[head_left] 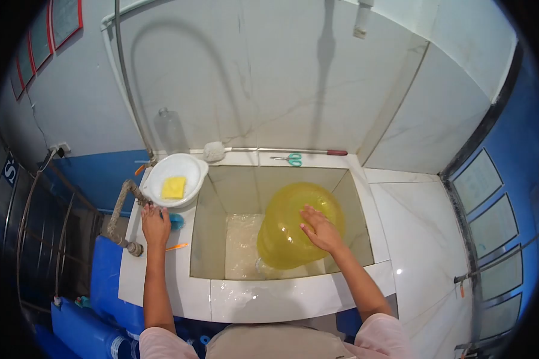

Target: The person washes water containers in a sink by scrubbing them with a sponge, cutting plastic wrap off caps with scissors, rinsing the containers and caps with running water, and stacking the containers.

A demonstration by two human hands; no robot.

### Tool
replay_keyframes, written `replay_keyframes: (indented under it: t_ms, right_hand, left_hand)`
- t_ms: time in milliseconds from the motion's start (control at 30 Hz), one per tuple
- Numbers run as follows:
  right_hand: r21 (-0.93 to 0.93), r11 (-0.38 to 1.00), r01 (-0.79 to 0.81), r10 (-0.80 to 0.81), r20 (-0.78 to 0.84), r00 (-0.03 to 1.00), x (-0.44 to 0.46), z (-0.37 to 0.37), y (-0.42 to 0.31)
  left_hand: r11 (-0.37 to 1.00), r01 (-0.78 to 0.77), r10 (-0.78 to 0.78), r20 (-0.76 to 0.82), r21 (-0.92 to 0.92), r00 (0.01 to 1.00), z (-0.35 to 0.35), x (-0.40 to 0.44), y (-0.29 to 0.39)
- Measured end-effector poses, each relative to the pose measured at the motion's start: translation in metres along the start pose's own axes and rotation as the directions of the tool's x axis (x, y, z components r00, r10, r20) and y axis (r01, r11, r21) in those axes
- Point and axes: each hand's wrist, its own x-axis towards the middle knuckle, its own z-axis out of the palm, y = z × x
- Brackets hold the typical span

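Observation:
My right hand lies with its fingers stretched out on a large translucent yellow bottle, rounded and glossy. The bottle leans inside a tiled sink with some water at its bottom. My left hand rests at the sink's left ledge, fingers extended, beside a small blue-teal object whose kind I cannot make out. Just beyond that hand stands a white basin with a yellow sponge in it. Whether the left fingertips touch the basin or the pipe is unclear.
A long-handled brush and teal-handled scissors lie along the back ledge. A clear bottle stands at the back left. A bent pipe rises at the left edge. An orange stick and blue containers are nearby.

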Motion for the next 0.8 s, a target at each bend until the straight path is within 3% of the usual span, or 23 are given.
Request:
replay_keyframes:
  t_ms: [33, 67, 100, 133, 167, 200, 233, 300, 333, 400, 467, 533, 567, 600, 633, 667, 700, 733, 767, 800]
  right_hand:
    - [-0.01, 1.0, -0.002, 0.002, -0.015, 1.0, -0.004, -0.004, 0.011]
    - [-0.044, 0.957, -0.287, 0.264, -0.273, 0.925, -0.01, -0.006, 0.027]
    - [-0.002, 0.839, -0.544, 0.467, -0.509, 0.723, -0.016, -0.008, 0.039]
    - [-0.002, 0.839, -0.544, 0.465, -0.515, 0.72, -0.021, -0.01, 0.046]
    - [0.424, 0.733, -0.532, 0.667, -0.292, 0.686, -0.024, -0.012, 0.052]
    - [0.749, 0.448, -0.488, 0.738, -0.002, 0.675, -0.026, -0.014, 0.056]
    - [0.748, 0.456, -0.483, 0.736, -0.011, 0.677, -0.026, -0.013, 0.057]
    - [0.745, 0.465, -0.479, 0.709, 0.012, 0.706, -0.027, -0.005, 0.053]
    - [0.743, 0.472, -0.475, 0.707, 0.002, 0.707, -0.028, -0.007, 0.055]
    - [0.649, 0.538, -0.538, 0.734, -0.046, 0.678, -0.03, -0.01, 0.055]
    - [0.472, 0.584, -0.661, 0.789, -0.139, 0.598, -0.029, -0.039, 0.062]
    - [0.698, 0.549, -0.459, 0.715, -0.109, 0.69, -0.048, -0.14, -0.008]
    - [0.762, 0.535, -0.365, 0.7, -0.159, 0.696, -0.055, -0.163, 0.018]
    - [0.862, 0.476, -0.176, 0.63, -0.194, 0.752, -0.064, -0.193, 0.037]
    - [0.924, 0.381, 0.017, 0.559, -0.245, 0.793, -0.07, -0.215, 0.046]
    - [0.922, 0.387, 0.021, 0.546, -0.247, 0.801, -0.068, -0.21, 0.055]
    - [0.853, 0.507, 0.126, 0.473, -0.397, 0.786, -0.061, -0.189, 0.076]
    - [0.755, 0.612, 0.234, 0.379, -0.54, 0.751, -0.05, -0.16, 0.105]
    - [0.798, 0.562, 0.219, 0.387, -0.488, 0.782, -0.039, -0.094, 0.166]
    - [0.786, 0.572, 0.235, 0.367, -0.502, 0.783, -0.044, -0.054, 0.169]
  left_hand:
    - [0.994, 0.048, -0.045, -0.025, 0.102, 0.999, 0.001, 0.003, 0.01]
    - [0.996, 0.072, -0.075, -0.068, -0.048, 0.995, -0.006, -0.004, 0.051]
    - [0.97, 0.033, -0.041, -0.026, -0.241, 0.999, 0.003, -0.013, 0.091]
    - [0.906, 0.0, 0.005, 0.011, -0.423, 1.0, 0.016, -0.024, 0.126]
    - [0.849, 0.011, 0.111, 0.198, -0.528, 0.974, 0.036, -0.04, 0.157]
    - [0.759, 0.123, 0.245, 0.456, -0.639, 0.856, 0.073, -0.05, 0.178]
    - [0.64, 0.399, 0.111, 0.593, -0.656, 0.797, 0.116, -0.075, 0.211]
    - [0.28, 0.573, 0.173, 0.627, -0.771, 0.759, 0.107, -0.08, 0.254]
    - [0.274, 0.567, 0.177, 0.621, -0.776, 0.764, 0.1, -0.075, 0.261]
    - [0.043, 0.725, 0.208, 0.716, -0.687, 0.667, 0.092, -0.066, 0.268]
    - [0.14, 0.619, 0.189, 0.635, -0.772, 0.749, 0.089, -0.047, 0.278]
    - [0.176, 0.507, 0.208, 0.535, -0.844, 0.819, 0.03, -0.009, 0.301]
    - [0.179, 0.492, 0.249, 0.523, -0.852, 0.815, 0.031, 0.022, 0.31]
    - [0.068, 0.442, 0.448, 0.423, -0.894, 0.787, -0.064, 0.036, 0.325]
    - [0.008, 0.37, 0.431, 0.337, -0.929, 0.837, -0.088, 0.056, 0.333]
    - [-0.022, 0.321, 0.417, 0.283, -0.947, 0.863, -0.092, 0.059, 0.331]
    - [-0.052, 0.271, 0.401, 0.228, -0.961, 0.887, -0.097, 0.063, 0.328]
    - [0.035, 0.385, 0.308, 0.376, -0.922, 0.874, -0.075, 0.055, 0.319]
    - [0.105, 0.502, 0.201, 0.512, -0.859, 0.835, -0.036, 0.042, 0.308]
    - [0.154, 0.613, 0.085, 0.628, -0.775, 0.773, 0.015, 0.03, 0.297]
